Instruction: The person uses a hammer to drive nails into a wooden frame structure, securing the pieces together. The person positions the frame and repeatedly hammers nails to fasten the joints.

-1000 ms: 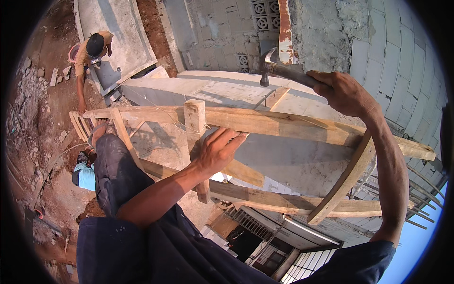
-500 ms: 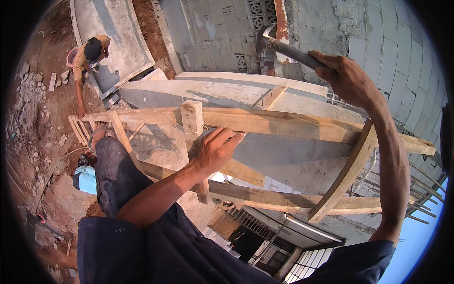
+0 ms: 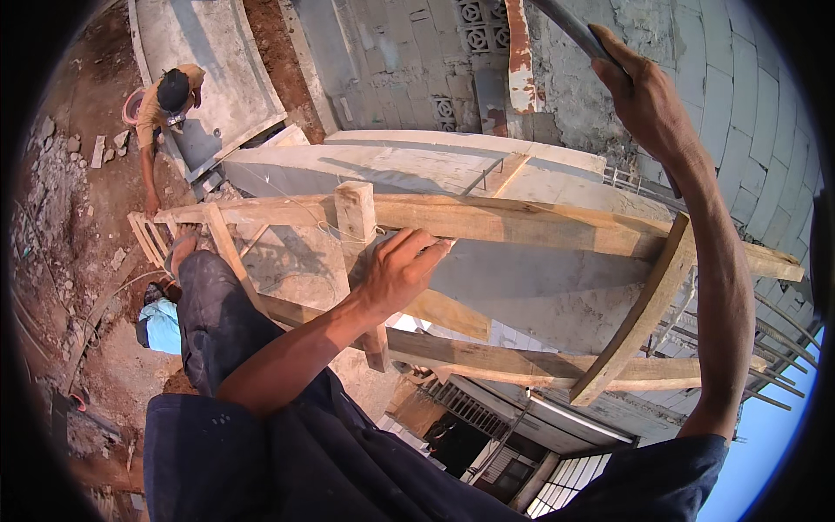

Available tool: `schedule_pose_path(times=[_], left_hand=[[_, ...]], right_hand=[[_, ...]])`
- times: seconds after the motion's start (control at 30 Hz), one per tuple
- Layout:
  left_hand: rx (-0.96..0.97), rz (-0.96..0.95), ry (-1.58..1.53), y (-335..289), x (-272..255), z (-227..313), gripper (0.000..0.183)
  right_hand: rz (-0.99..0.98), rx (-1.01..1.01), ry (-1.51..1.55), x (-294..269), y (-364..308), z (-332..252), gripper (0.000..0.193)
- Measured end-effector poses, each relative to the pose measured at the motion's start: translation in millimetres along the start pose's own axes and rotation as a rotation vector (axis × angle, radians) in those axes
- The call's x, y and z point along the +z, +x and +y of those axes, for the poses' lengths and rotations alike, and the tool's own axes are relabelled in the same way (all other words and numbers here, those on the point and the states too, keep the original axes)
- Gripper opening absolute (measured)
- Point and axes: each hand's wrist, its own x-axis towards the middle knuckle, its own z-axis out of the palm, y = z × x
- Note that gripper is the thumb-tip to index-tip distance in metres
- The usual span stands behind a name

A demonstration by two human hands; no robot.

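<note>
My right hand (image 3: 648, 100) is raised at the upper right, its fingers wrapped around the handle of a hammer (image 3: 570, 26). The hammer's head is beyond the top edge of the picture. Mid-view, my left hand (image 3: 404, 271) is closed, fingers curled, against the lower side of the wooden ladder's (image 3: 496, 217) upper rail. Whatever it pinches at the fingertips is too small to name. Just left of this hand stands a short wooden crosspiece (image 3: 355, 213) with thin string around it. A pale board (image 3: 448, 315) shows below the hand, between the rails.
Beyond the ladder runs a grey concrete beam (image 3: 409, 161), with a bent steel rod (image 3: 483, 177) above it. A person (image 3: 170, 100) at the upper left reaches to the ladder's far end. Rebar ends (image 3: 783, 383) stick out at right. Rubble ground (image 3: 96, 226) lies far below.
My right hand has risen slightly, and the hammer has swung up, taking its head out of view. My left hand stays in nearly the same place.
</note>
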Motion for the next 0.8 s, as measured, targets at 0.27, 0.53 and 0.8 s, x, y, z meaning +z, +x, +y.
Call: schedule_pose_path(times=[0.27,0.53,0.8], left_hand=[[0.005,-0.021,-0.012,-1.7,1.2,-5.9,0.025],[0.006,0.004,-0.015,0.7,4.0,-2.3,0.02],[0.009,-0.001,-0.005,1.1,3.0,-7.6,0.016]], right_hand=[[-0.559,-0.04,-0.064,23.9,-23.8,-13.3,0.038],[-0.105,0.167,0.097,23.9,-19.5,-6.9,0.043],[-0.358,-0.067,-0.043,6.9,-6.5,-6.9,0.042]])
